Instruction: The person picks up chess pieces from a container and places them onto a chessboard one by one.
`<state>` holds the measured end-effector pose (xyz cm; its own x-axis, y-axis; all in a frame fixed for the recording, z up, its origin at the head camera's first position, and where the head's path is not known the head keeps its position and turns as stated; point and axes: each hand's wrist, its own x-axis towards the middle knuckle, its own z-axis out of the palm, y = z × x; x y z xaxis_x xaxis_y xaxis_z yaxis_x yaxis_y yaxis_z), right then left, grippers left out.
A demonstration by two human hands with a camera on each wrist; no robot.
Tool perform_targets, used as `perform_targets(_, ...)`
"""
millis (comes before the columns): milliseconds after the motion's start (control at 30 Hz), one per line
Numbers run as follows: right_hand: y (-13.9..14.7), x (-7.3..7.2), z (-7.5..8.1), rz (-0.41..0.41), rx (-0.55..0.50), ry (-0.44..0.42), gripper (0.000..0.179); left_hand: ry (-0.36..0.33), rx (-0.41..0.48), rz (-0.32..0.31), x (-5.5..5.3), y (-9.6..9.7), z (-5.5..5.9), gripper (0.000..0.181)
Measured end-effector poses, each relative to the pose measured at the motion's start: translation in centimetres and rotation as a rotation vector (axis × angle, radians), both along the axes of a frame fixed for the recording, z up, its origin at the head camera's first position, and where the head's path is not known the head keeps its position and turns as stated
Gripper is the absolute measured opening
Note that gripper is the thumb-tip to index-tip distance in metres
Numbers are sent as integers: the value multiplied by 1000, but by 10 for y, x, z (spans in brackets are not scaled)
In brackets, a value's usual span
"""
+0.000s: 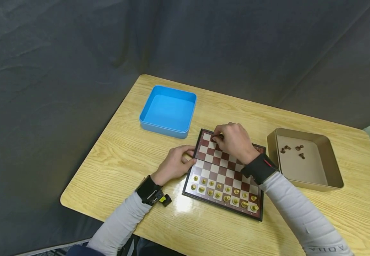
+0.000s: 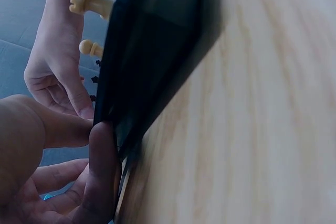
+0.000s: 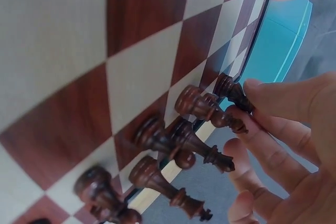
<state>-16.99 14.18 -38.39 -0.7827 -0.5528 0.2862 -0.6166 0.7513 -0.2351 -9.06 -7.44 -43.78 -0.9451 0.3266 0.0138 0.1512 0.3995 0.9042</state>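
Observation:
A chessboard [image 1: 215, 169] lies at an angle on the table. My right hand [image 1: 234, 140] is over its far rows and pinches a dark chess piece [image 3: 234, 94] between thumb and fingers, close to the board surface. Several other dark pieces [image 3: 197, 142] stand beside it in the right wrist view, mostly hidden by the hand in the head view. My left hand [image 1: 173, 161] holds the board's left edge with thumb and fingers. Two rows of light pieces [image 1: 218, 195] stand on the near side, a light rook [image 2: 86, 1] among them.
Right of the board is a brown box [image 1: 332, 161] with several dark pieces [image 1: 301, 155] lying in it. A blue box [image 1: 172, 110] with nothing in it stands behind the board to the left. Dark cloth [image 1: 220, 53] hangs behind the table [image 1: 114, 160].

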Motion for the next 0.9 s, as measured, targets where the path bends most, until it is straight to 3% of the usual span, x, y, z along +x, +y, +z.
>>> perform_targets(567,0,2,0,-4,7,-25,11,-10,4,-8,0,1,0,46)
perform_targets(900,6,4,8,16,17,7,24,-19,-3,1,0,0,-2,46)
